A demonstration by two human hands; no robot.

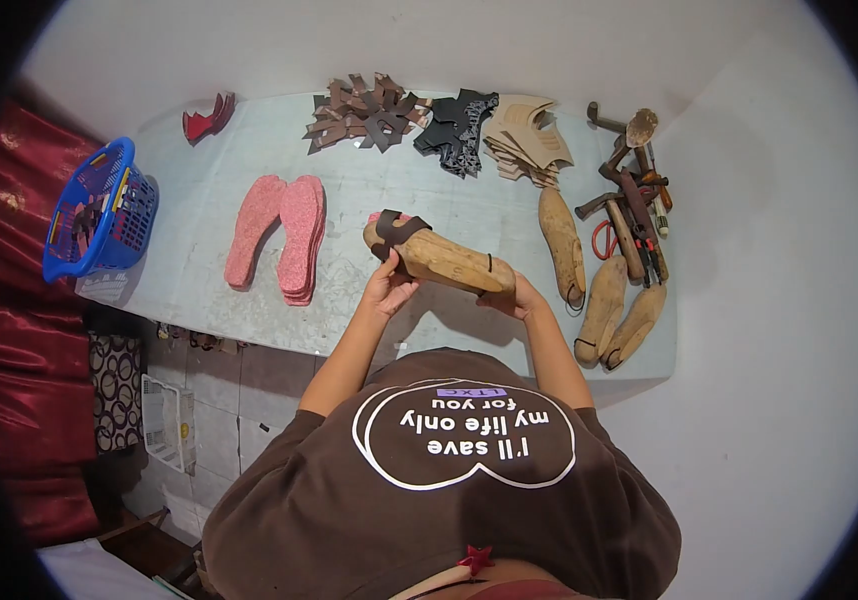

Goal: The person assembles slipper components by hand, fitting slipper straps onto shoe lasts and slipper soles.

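Observation:
A wooden shoe last [449, 262] is held sideways above the table's near part. A dark brown strap upper [401, 232] lies across its toe end, with a bit of pink showing at the tip. My left hand [389, 288] is closed on the toe end, thumb near the strap's lower edge. Around the heel end wraps my right hand [517, 298], its fingers partly hidden by the wood. Left of the last, pink insoles [299, 245] lie in two stacks on the table.
Brown straps [364, 112], black cut pieces [457, 130] and beige cut pieces [527, 135] are piled at the back. More wooden lasts [604, 305] and hammers [621, 225] lie right. A blue basket [134, 205] stands at the left edge, red pieces [209, 120] behind.

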